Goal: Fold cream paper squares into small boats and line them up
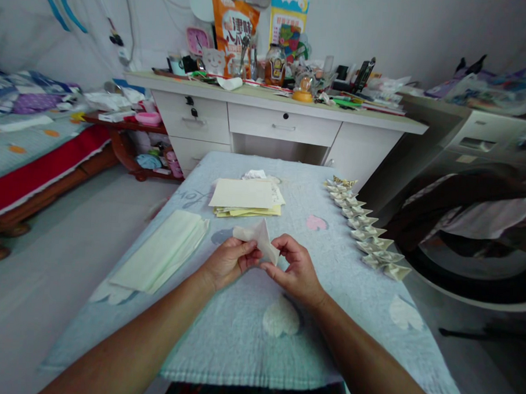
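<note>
A partly folded piece of pale paper [264, 239] is held up over the middle of the cloth-covered table. My left hand [234, 257] pinches its left side between thumb and fingers. At its right edge, the thumb and fingers of my right hand [295, 268] close on the paper too. Just beyond my hands lies a stack of cream and yellow paper sheets [243, 194]. Left of my left arm is a pile of long pale green folded paper [160, 253]. A slanting row of several folded paper pieces [368, 232] lines the table's right side.
A light blue cloth [239, 341] with heart shapes covers the table. Behind it stands a white desk [284, 119] with a jar [275, 65] and an orange bag [234, 30] among clutter. A washing machine [478, 142] is at the right, a bed [43, 141] at the left.
</note>
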A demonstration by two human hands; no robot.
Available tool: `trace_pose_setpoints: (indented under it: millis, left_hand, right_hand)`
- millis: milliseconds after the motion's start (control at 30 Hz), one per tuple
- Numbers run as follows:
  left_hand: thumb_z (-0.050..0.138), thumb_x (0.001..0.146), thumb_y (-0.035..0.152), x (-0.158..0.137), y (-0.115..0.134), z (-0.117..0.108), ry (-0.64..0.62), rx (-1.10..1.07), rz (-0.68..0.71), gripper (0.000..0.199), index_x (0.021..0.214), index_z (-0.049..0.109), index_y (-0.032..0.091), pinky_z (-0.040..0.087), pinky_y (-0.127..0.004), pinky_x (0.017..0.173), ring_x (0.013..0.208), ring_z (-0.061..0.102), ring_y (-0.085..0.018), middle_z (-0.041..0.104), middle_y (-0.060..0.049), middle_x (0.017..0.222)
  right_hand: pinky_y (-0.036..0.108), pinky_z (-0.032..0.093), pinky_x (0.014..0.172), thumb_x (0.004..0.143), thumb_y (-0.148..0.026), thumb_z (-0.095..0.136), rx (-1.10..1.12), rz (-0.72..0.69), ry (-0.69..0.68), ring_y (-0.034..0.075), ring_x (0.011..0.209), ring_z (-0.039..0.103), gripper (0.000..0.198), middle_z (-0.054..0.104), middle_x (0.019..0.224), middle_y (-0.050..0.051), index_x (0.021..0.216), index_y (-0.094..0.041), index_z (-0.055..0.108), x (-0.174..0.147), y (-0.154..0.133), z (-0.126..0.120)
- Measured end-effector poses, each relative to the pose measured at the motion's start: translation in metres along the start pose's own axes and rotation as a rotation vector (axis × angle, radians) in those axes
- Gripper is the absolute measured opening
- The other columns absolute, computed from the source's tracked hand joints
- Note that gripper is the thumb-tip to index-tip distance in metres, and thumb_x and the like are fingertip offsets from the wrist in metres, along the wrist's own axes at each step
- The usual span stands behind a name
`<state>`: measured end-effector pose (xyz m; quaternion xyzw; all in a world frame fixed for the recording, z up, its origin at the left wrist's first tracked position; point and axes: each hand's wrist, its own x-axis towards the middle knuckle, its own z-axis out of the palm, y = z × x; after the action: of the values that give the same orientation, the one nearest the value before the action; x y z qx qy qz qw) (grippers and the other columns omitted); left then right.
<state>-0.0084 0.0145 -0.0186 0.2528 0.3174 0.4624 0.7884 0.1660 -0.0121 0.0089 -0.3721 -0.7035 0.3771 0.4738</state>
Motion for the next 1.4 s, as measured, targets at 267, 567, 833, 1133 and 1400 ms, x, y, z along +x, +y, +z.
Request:
trace_pose_setpoints:
  millis: [267, 567, 833, 1133, 1400]
  left_hand:
    - [0.075, 0.071, 0.017, -0.002, 0.0, 0.002, 0.027, 0.046, 0.017, 0.017, 0.083, 0.067, 0.008, 0.055, -0.02, 0.056, 0.059, 0.064, -0.011, 0.069, -0.005, 0.066]
    - [0.076, 0.066, 0.02, -0.003, 0.004, 0.009, 0.126, 0.171, 0.235, 0.031, 0.088, 0.053, 0.017, 0.051, -0.02, 0.058, 0.061, 0.062, -0.009, 0.062, 0.004, 0.071]
    - [0.062, 0.077, 0.021, 0.001, 0.002, -0.002, 0.161, 0.725, 0.443, 0.034, 0.107, 0.048, 0.021, 0.042, -0.02, 0.058, 0.06, 0.056, -0.01, 0.057, 0.006, 0.068]
    - [0.058, 0.076, 0.023, 0.0, -0.002, -0.008, 0.154, 1.178, 0.419, 0.016, 0.092, 0.062, 0.02, 0.036, -0.022, 0.057, 0.058, 0.05, -0.012, 0.053, 0.005, 0.063]
    - [0.061, 0.073, 0.018, -0.002, 0.001, -0.003, 0.107, 1.456, 0.476, 0.017, 0.09, 0.063, 0.02, 0.038, -0.025, 0.064, 0.065, 0.053, -0.014, 0.057, 0.003, 0.067]
  right_hand:
    - [0.025, 0.044, 0.067, 0.074, -0.024, 0.065, -0.011, -0.003, 0.044, 0.012, 0.069, 0.051, 0.021, 0.055, 0.078, -0.002, 0.09, -0.021, 0.052, -0.001, 0.0, 0.001]
    - [0.022, 0.038, 0.057, 0.072, -0.016, 0.051, 0.025, 0.204, 0.193, 0.012, 0.065, 0.049, 0.031, 0.056, 0.082, -0.002, 0.103, -0.022, 0.048, 0.001, 0.019, -0.01]
    - [0.022, 0.029, 0.049, 0.064, -0.016, 0.046, -0.099, 0.388, 0.131, 0.01, 0.054, 0.042, 0.031, 0.058, 0.079, -0.002, 0.095, -0.02, 0.052, 0.006, 0.034, -0.029]
    - [0.038, 0.035, 0.083, 0.073, -0.021, 0.059, -0.856, 0.215, 0.076, 0.027, 0.1, 0.045, 0.033, 0.054, 0.108, 0.01, 0.105, -0.019, 0.061, 0.006, 0.022, -0.023]
    - [0.035, 0.032, 0.084, 0.086, -0.025, 0.058, -0.857, 0.083, -0.189, 0.023, 0.099, 0.045, 0.02, 0.058, 0.105, 0.007, 0.106, -0.023, 0.062, 0.011, 0.022, 0.002]
